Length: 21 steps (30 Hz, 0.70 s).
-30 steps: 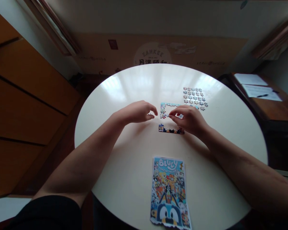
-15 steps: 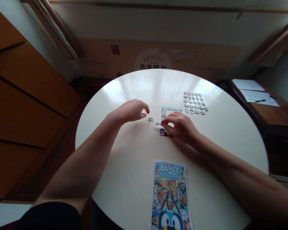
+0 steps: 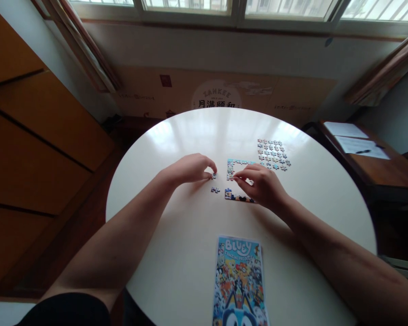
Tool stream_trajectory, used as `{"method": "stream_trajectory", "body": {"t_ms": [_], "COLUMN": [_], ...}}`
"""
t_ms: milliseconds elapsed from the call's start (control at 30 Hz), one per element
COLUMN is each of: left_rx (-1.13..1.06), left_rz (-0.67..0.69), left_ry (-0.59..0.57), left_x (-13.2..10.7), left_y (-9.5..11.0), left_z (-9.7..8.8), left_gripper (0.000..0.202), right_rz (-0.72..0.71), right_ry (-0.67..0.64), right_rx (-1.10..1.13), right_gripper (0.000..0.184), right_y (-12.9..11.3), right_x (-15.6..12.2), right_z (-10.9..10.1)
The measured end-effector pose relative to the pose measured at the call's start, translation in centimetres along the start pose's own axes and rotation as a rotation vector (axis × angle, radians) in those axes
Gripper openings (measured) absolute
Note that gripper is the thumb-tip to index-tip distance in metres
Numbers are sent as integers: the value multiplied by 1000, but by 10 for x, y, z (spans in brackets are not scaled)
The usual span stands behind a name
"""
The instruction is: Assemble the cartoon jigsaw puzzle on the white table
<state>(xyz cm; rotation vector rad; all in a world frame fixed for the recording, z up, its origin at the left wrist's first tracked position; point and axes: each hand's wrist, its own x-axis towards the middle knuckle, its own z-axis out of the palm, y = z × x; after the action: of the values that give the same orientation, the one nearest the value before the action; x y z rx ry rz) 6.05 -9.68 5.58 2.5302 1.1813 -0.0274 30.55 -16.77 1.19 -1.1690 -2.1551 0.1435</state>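
My left hand point(image 3: 195, 168) is closed in a pinch on a small jigsaw piece point(image 3: 214, 176), left of the partly joined puzzle. Below that piece lie other loose jigsaw pieces point(image 3: 215, 190), apparently linked. The puzzle border point(image 3: 230, 167) has a light blue top edge and a left side. A dark bottom strip point(image 3: 228, 194) lies below a gap in the left side. My right hand point(image 3: 260, 181) reaches over the border's right part and hides it. Its thumb and index finger are pinched at the lower end of the left side; what they hold is hidden.
Rows of loose jigsaw pieces point(image 3: 272, 151) lie at the back right of the round white table point(image 3: 180, 244). A colourful Bluey picture sheet point(image 3: 240, 276) lies near the front edge. Beyond the table, a brown desk point(image 3: 391, 170) holds papers point(image 3: 362, 147) and a pen.
My left hand has closed on the piece it hovered beside. My right hand has shifted slightly right, and the pieces near its fingertips now lie farther left and nearer. The view has tilted up.
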Motion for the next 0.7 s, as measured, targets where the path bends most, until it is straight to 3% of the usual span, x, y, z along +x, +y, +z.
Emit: {"method": "stream_trajectory", "body": {"t_ms": [300, 467, 567, 700], "left_rx": [-78, -227, -412, -835], "left_rz": [-45, -73, -94, -160], "left_ry": [-20, -12, 52, 121], "left_x": [2, 6, 8, 11], "left_y": [-8, -16, -11, 9], "left_z": [3, 6, 6, 8], "left_gripper": [24, 15, 14, 22], "right_rz": [31, 2, -13, -19], "right_ry": [-10, 78, 111, 114], "right_rx": [32, 85, 103, 127], "right_gripper": [18, 20, 19, 16], "right_y": [2, 1, 0, -1], "right_x": [0, 1, 1, 1], "right_z": [-3, -7, -7, -5]}}
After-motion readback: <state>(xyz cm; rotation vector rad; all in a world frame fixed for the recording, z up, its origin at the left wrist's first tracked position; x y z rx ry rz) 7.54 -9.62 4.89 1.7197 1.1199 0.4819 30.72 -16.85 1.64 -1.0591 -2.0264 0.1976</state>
